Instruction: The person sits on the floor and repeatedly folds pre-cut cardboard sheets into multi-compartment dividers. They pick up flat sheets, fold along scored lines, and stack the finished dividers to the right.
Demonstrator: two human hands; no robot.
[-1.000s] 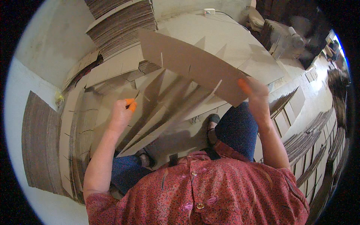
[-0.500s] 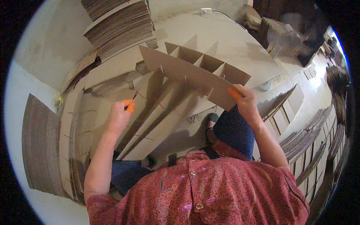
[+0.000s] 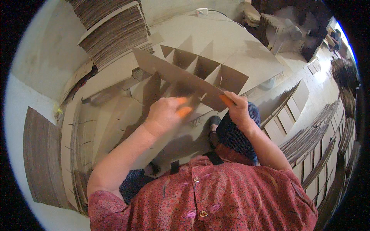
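Note:
My right hand (image 3: 239,111), with orange finger covers, grips the right end of a long brown cardboard panel (image 3: 177,75). Behind this panel, slotted cross pieces form open cells of a cardboard divider (image 3: 233,79), tilted above the table. My left hand (image 3: 165,115), also with orange finger covers, is just below the panel's near face. Its thumb and fingers are closed in a pinch on what looks like a cardboard strip; motion blur and shadow hide most of the strip. Blurred strips show between that hand and the panel.
A pale table (image 3: 246,57) extends behind the divider. Tall cardboard stacks (image 3: 111,36) rise at the back left, and another stack (image 3: 42,154) leans at far left. Bundled dividers (image 3: 308,131) lie on the right. A fan (image 3: 293,30) stands at the back right.
My left hand has swung right and in toward the panel, and the long strips that fanned toward the lower left have shifted. The panel and my right hand have moved slightly left.

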